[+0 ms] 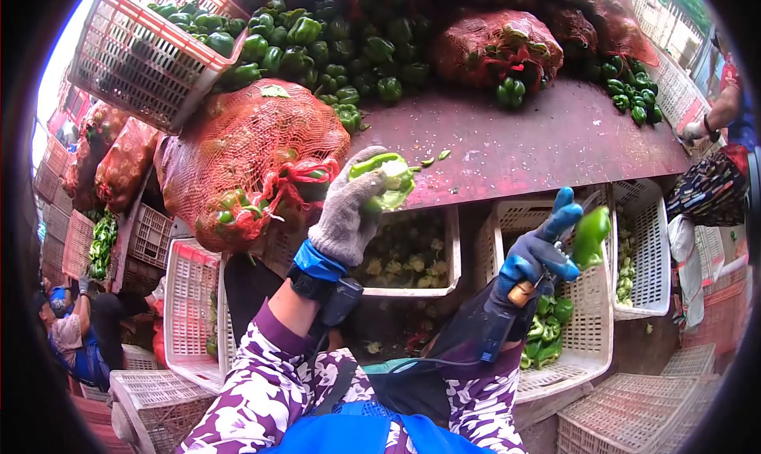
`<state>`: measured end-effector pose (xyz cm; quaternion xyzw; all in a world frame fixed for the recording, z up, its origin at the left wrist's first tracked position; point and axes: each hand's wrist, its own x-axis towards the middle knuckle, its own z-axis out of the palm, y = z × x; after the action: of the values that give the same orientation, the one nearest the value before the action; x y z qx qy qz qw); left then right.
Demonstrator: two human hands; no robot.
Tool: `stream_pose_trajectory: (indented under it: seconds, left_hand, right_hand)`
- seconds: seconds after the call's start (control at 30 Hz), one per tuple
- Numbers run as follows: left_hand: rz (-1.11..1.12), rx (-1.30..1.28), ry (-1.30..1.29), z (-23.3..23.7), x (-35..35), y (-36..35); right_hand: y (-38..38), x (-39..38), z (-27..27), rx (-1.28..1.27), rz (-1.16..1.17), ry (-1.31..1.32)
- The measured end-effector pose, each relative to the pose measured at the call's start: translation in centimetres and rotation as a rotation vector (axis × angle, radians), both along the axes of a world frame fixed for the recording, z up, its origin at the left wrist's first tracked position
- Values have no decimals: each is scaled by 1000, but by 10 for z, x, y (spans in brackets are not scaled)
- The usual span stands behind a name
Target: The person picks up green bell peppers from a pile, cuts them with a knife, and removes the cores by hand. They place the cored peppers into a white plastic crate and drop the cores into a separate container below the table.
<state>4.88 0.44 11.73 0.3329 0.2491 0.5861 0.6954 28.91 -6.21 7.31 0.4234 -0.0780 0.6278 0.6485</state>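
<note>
My left hand (354,204), in a grey knit glove, is closed around a cut green bell pepper (386,180) with its pale seed core exposed. My right hand (539,252), in a dark glove with blue-coated fingers, grips a knife by its wooden handle (521,294); the blade is mostly hidden. A piece of green pepper (590,236) is at the right fingertips, above a white crate (583,347) with cut green peppers (547,331) in it. Below my left hand, another white crate (453,273) contains pale pepper cores (404,265).
A reddish tabletop (507,141) bears heaped whole peppers (305,53) and red mesh sacks (246,153). One tilted crate (151,57) rests at the upper left. Another crate (646,248) stands at right. Other people work at the left (79,335) and right (721,109).
</note>
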Motion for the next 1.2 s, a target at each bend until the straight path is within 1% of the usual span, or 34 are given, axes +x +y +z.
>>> stream_pose_trajectory:
  seconds: [0.07, 0.1, 0.13, 0.17, 0.2, 0.23, 0.27, 0.3, 0.33, 0.37, 0.47, 0.5, 0.6, 0.63, 0.73, 0.77, 0.87, 0.9, 1.0, 1.03, 1.13, 1.2]
  left_hand:
    - [14, 12, -46, -3, 17, -1]
    - [33, 31, -82, -3, 27, -1]
    - [53, 49, -117, -3, 37, -2]
    - [73, 66, -148, -2, 47, -4]
    - [93, 80, -178, -2, 56, -6]
    - [102, 77, -151, -1, 64, -11]
    - [93, 20, -32, 5, 67, -21]
    - [120, 40, 28, 1, 73, -25]
    - [147, 54, 91, -4, 77, -29]
    - [133, 70, 132, -11, 76, -31]
    - [69, 126, 254, -25, 71, -35]
    - [67, 228, 426, -26, 66, -34]
    - [249, 469, 997, -39, 51, -23]
    - [274, 581, 1145, -27, 48, -25]
    - [371, 1030, 1456, -6, 43, -19]
    - [310, 1065, 1507, 2, 42, -18]
    - [47, 1103, 1699, 15, 38, -17]
    - [-14, 1137, 1808, 21, 39, -17]
    - [-116, 1013, 1823, 23, 33, -8]
    - [-110, 1009, 1861, 20, 32, -5]
    - [-219, 797, 1977, 25, 32, -8]
    - [-186, 779, 1956, 13, 28, -6]
  right_hand:
    - [5, -14, 1, -46, 29, 63]
    - [9, -24, 3, -209, -26, -109]
    - [9, -32, 7, -468, -83, -490]
    - [7, -36, 10, -652, -70, -804]
    - [9, -47, -7, -723, -99, -996]
    - [17, -63, -45, -771, -249, -1155]
    - [24, -73, -86, -816, -400, -1312]
    - [19, -75, -67, -851, -381, -1308]
    - [10, -74, -30, -891, -356, -1303]
    - [3, -74, -7, -933, -330, -1298]
    - [-5, -69, 3, -1072, -357, -1322]
    - [-1, -67, -10, -1061, -429, -1392]
    - [0, -62, -1, -1064, -533, -1561]
    - [-3, -62, 6, -1069, -510, -1579]
    - [2, -63, -7, -956, -659, -1745]
    - [4, -63, -11, -941, -728, -1790]
    - [2, -64, -8, -930, -778, -1893]
    - [1, -64, -6, -917, -793, -1933]
    - [-1, -59, -5, -868, -852, -2052]
    - [-1, -59, -7, -844, -880, -2087]
    - [-1, -61, -6, -782, -942, -2119]
    - [0, -61, -6, -755, -1009, -2150]
